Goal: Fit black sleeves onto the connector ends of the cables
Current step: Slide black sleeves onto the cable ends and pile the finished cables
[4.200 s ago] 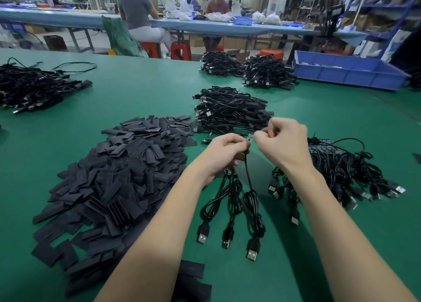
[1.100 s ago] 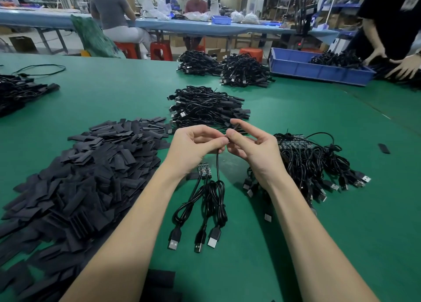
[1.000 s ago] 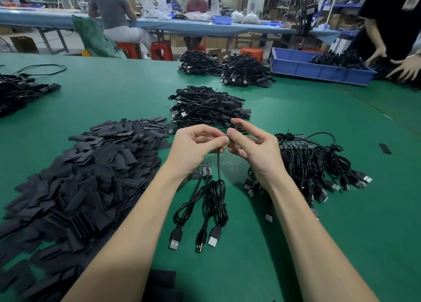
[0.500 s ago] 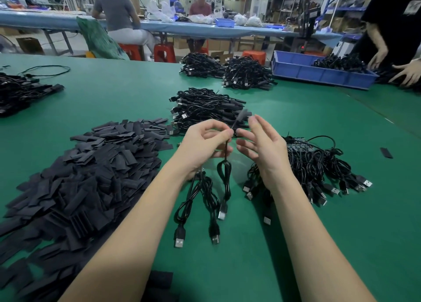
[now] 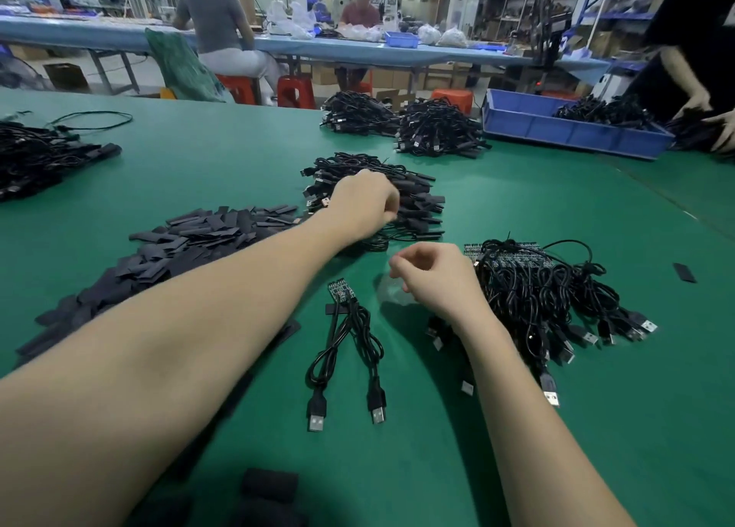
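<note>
Two cables waiting: two short black cables with silver USB plugs [image 5: 346,351] lie on the green worktop [image 5: 557,447] between the forearms, plugs toward the person; a small circuit board [image 5: 341,290] sits at their far end with no sleeve on it.
Head view, left hand: the left hand [image 5: 364,204] reaches forward and rests over the heap of black cables already wearing sleeves [image 5: 397,196]. Its fingers are curled down into the heap; whether they hold a cable I cannot tell.
Head view, right hand: the right hand [image 5: 433,278] hovers just above the worktop, beside the tangled pile of bare-board cables [image 5: 537,284]. Fingers loosely curled, thumb near forefinger, and nothing visible between them.
Sleeves: the big heap of flat black sleeve pieces [image 5: 167,256] lies under and left of the left forearm; one stray piece [image 5: 685,273] lies far right.
Step in hand, as I judge: a finished cable is being put on the done heap, and the next one should follow.
How to do it well: leave the finished cable fully on its heap, so it does not mix with the two waiting ones. Take one flat sleeve only, squeeze its edges so the mouth opens, then slide the board in straight until it is covered.
Risk: a tilted board can catch on the sleeve mouth.
Background: other people work at a blue tray [image 5: 557,131] and a far bench.
</note>
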Tool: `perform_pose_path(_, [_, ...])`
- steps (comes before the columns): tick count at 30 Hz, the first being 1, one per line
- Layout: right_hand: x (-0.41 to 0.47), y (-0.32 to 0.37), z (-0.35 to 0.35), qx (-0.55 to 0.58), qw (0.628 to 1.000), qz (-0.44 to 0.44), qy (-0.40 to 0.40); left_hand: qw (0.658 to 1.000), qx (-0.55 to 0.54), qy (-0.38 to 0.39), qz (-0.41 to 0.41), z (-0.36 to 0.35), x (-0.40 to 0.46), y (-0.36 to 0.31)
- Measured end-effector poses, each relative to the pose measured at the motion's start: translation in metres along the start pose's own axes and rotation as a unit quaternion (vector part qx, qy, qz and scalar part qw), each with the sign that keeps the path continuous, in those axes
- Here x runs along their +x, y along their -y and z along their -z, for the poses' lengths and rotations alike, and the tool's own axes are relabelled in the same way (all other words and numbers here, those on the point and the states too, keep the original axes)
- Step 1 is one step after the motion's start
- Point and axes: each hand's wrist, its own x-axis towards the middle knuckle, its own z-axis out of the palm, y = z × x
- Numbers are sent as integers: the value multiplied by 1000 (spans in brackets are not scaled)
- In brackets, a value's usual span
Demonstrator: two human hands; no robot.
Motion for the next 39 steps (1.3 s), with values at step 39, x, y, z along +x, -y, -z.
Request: perform_pose_path(39, [-9,11,6,518,805,-245,154,501,-811,179,244,4,-117,0])
